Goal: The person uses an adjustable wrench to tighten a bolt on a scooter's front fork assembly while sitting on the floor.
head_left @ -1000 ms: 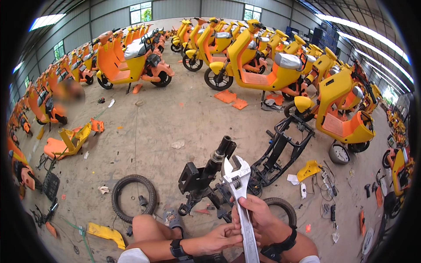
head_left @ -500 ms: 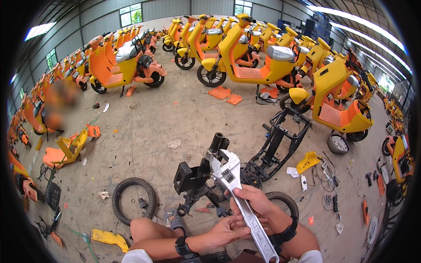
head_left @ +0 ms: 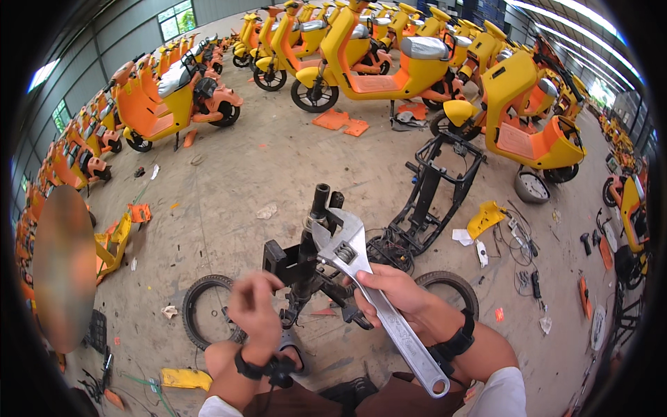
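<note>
My right hand (head_left: 399,295) is closed around the handle of a large silver adjustable wrench (head_left: 392,323). The wrench's head overlaps the threaded upper part of a black steering tube (head_left: 319,201); I cannot tell whether the jaws grip it. My left hand (head_left: 257,309) is raised beside the tube, off the wrench, in front of a black box-shaped bracket (head_left: 274,258). Its fingers look bent but are smeared by motion, and nothing shows in them. The tube belongs to a black scooter frame (head_left: 431,198) stripped of its panels.
Black tyres lie left (head_left: 201,306) and right (head_left: 451,288) of the frame. A yellow panel (head_left: 486,219), cables (head_left: 521,240) and a grey bucket (head_left: 531,187) lie to the right. Rows of yellow-orange scooters (head_left: 379,76) stand behind. A blurred patch covers the far left.
My left hand has let go of the wrench handle and moved left and up. My right hand keeps its hold. The view has shifted, and the blurred patch at the left is larger.
</note>
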Tool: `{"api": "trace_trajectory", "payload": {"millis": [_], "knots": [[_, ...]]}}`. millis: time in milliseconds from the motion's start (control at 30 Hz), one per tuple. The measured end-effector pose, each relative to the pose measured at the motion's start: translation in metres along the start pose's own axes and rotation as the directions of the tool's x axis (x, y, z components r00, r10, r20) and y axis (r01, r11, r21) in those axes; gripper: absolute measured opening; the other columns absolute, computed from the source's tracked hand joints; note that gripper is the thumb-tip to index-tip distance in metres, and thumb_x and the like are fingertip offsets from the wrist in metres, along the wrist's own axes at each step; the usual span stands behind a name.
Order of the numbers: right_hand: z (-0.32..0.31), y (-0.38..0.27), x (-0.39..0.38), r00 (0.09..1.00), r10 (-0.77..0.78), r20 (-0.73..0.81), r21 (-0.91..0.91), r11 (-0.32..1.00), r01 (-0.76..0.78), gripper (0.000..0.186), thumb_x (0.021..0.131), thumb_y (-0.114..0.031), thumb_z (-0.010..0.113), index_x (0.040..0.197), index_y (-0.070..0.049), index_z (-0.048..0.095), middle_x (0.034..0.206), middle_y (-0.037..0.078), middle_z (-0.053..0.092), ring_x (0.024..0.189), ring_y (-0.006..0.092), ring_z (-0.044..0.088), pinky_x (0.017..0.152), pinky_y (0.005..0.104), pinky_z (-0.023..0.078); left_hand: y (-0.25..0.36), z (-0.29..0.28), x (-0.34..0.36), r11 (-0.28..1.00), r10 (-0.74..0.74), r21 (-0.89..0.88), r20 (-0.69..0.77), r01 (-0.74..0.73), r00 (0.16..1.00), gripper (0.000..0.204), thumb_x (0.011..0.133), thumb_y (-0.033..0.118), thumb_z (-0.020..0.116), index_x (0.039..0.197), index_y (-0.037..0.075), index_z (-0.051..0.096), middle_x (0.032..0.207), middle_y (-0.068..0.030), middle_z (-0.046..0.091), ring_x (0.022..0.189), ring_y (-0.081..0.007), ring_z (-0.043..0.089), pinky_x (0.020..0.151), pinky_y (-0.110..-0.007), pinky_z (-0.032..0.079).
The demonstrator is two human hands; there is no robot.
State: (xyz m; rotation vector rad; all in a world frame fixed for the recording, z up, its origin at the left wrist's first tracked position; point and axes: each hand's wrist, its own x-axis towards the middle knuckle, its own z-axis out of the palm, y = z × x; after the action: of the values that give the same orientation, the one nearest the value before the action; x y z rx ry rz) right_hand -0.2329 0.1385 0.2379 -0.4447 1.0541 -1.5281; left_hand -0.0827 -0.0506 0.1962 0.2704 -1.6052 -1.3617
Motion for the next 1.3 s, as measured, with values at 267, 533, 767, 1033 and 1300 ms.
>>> {"api": "trace_trajectory", "payload": {"millis": [267, 533, 767, 1033, 1300], "knots": [[-0.001, 0.010, 0.007, 0.999, -0.007, -0.039, -0.060, 0.998, 0.004, 0.032, 0.102, -0.030, 0.037, 0.112, 0.000, 0.045, 0.064, 0.009, 0.054, 0.046, 0.0179, 0.052, 0.046, 0.0302, 0.045, -0.047, -0.008, 0.032, 0.926, -0.319, 0.228, 0.046, 0.301, 0.947, 0.041, 0.097, 0.025, 0.055, 0.122, -0.007, 0.055, 0.113, -0.0120, 0.062, 0.103, -0.0139, 0.056, 0.090, -0.027, 0.043], [0.008, 0.019, 0.010, 0.996, -0.013, -0.086, -0.007, 1.000, 0.012, 0.033, 0.102, -0.031, 0.037, 0.114, -0.002, 0.045, 0.065, 0.009, 0.055, 0.047, 0.0186, 0.053, 0.047, 0.0305, 0.045, -0.048, -0.012, 0.031, 0.936, -0.293, 0.230, 0.094, 0.266, 0.951, 0.044, 0.094, 0.030, 0.060, 0.114, -0.008, 0.058, 0.096, -0.0078, 0.064, 0.087, -0.0111, 0.057, 0.078, -0.025, 0.046], [0.050, 0.030, 0.025, 0.995, -0.041, -0.096, 0.079, 0.996, 0.049, 0.032, 0.102, -0.029, 0.040, 0.119, -0.002, 0.040, 0.074, 0.013, 0.060, 0.061, 0.0244, 0.063, 0.058, 0.0336, 0.051, -0.043, -0.012, 0.031, 0.928, -0.276, 0.283, 0.092, 0.240, 0.957, 0.044, 0.093, 0.032, 0.061, 0.113, -0.007, 0.060, 0.093, -0.0078, 0.065, 0.085, -0.0113, 0.057, 0.076, -0.025, 0.046], [0.097, 0.042, 0.066, 0.973, -0.177, -0.149, 0.191, 0.960, 0.204, 0.023, 0.100, -0.020, 0.045, 0.116, -0.005, 0.038, 0.090, 0.015, 0.063, 0.080, 0.0296, 0.067, 0.071, 0.0381, 0.056, -0.041, -0.012, 0.036, 0.915, -0.366, 0.241, 0.163, 0.323, 0.916, 0.044, 0.093, 0.030, 0.061, 0.114, -0.008, 0.058, 0.096, -0.0111, 0.066, 0.086, -0.0136, 0.059, 0.075, -0.028, 0.048], [0.085, 0.041, 0.029, 0.979, -0.173, -0.111, 0.195, 0.962, 0.192, 0.031, 0.099, -0.023, 0.047, 0.121, -0.004, 0.039, 0.089, 0.018, 0.063, 0.074, 0.0298, 0.067, 0.066, 0.0385, 0.055, -0.047, -0.015, 0.032, 0.937, -0.329, 0.167, 0.138, 0.306, 0.934, 0.045, 0.092, 0.030, 0.063, 0.115, -0.008, 0.058, 0.095, -0.0097, 0.065, 0.086, -0.0121, 0.059, 0.076, -0.026, 0.048]]}}
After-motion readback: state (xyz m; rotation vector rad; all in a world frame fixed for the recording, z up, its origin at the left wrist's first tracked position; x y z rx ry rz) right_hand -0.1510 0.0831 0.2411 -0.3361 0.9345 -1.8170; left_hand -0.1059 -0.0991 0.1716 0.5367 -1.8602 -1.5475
